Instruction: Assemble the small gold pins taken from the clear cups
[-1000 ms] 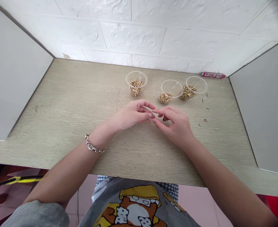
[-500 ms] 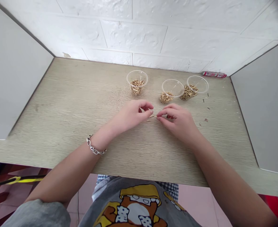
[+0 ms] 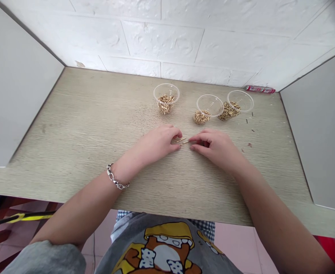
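Note:
On the table between my hands lie a few thin gold-coloured metal pins [image 3: 181, 139]. My left hand [image 3: 161, 142] rests at their left, thumb and forefinger apart around the pin ends. From the right, my right hand [image 3: 215, 147] comes close, its forefinger tip at the end of one pin and its thumb spread away below. Neither hand grips a pin. Beyond them stand three clear plastic cups with small gold pieces inside: a left cup [image 3: 166, 99], a middle cup [image 3: 210, 106] and a right cup [image 3: 239, 102].
A red tube-shaped packet [image 3: 259, 89] lies against the white wall [image 3: 181, 42]. Several small dark pins [image 3: 246, 121] are scattered at the right. Fine specks lie near the left cup. Grey panels [image 3: 321, 125] bound the wooden table [image 3: 78, 125] on both sides.
My right thumb and forefinger have parted and let go of the pin, which now lies on the table. My left hand has shifted slightly down and left, its fingers nearer the pins.

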`<state>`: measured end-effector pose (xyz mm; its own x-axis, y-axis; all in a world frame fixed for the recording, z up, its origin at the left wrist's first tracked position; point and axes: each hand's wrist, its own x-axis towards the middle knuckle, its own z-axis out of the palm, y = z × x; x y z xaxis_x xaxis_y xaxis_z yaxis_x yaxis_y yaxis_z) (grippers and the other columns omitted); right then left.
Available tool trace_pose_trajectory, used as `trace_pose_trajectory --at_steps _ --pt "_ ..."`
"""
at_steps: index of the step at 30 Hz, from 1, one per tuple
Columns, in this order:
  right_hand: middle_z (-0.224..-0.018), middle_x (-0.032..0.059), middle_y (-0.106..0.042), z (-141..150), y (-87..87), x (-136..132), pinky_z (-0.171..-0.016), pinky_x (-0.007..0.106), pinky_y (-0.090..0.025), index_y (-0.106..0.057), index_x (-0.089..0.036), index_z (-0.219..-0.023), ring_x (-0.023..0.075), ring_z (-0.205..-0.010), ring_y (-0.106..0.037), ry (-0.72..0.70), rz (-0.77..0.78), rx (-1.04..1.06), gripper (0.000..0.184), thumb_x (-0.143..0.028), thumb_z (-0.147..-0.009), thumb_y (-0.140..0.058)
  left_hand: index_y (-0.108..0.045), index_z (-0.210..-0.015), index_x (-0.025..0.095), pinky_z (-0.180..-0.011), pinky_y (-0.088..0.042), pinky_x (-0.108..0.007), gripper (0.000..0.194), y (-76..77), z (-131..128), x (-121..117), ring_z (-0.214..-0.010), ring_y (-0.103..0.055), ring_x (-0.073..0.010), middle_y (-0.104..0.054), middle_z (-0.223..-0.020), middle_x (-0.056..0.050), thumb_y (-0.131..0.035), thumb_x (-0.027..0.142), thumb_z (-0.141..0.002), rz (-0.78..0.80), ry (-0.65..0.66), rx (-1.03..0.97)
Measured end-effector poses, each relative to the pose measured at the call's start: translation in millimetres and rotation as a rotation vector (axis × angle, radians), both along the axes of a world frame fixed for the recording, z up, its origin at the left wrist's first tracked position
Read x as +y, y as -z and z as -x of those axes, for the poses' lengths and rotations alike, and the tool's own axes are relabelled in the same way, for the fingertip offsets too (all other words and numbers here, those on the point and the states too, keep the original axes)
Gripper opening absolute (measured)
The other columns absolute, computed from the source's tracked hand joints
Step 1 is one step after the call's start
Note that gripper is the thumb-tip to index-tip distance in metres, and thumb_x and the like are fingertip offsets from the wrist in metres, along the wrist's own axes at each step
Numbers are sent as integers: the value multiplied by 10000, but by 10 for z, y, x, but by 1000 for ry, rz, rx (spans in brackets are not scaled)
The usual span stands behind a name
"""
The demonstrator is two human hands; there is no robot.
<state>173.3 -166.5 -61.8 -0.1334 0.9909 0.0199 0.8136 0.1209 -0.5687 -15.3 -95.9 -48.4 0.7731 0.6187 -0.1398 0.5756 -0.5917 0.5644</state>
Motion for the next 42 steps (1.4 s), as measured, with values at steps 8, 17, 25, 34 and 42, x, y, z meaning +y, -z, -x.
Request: trace_pose_trajectory --at_steps 8,17,25,34,42 --pt "-711 16 -603 22 -32 24 -597 262 -386 -675 -183 -785 139 -657 -534 41 14 -35 65 -196 -779 -612 -613 -955 160 -755 -408 -303 221 -6 -15 -6 -880 -552 -195 -604 -929 -53 -533 313 -816 -66 -5 42" --pt "-729 16 -610 54 24 27 -615 265 -375 -663 -187 -771 142 -671 -532 35 -7 -42 90 -210 -805 -583 -658 -896 178 -751 -408 -280 181 -13 -30 3 -847 -557 -166 -599 -908 -41 -514 267 -833 -55 0 37" --pt "-732 24 -615 104 20 -3 -638 269 -369 -651 -179 -754 153 -699 -537 28 -44 -114 101 -212 -811 -575 -686 -886 194 -753 -404 -270 183 -13 -34 70 -834 -560 -155 -604 -883 -24 -517 215 -816 -23 8 12" --pt "-775 23 -625 178 25 -33 -628 272 -365 -639 -181 -763 154 -705 -549 35 -34 -130 132 -227 -832 -536 -673 -867 179 -749 -399 -271 180 -5 -35 66 -825 -552 -152 -606 -870 -25 -506 222 -819 -50 21 11" --pt "-799 17 -628 207 37 -41 -622 271 -356 -639 -190 -783 152 -725 -560 50 -30 -146 138 -232 -843 -522 -636 -850 159 -744 -387 -261 174 -27 2 96 -823 -540 -145 -596 -869 -27 -471 210 -831 -58 64 34"
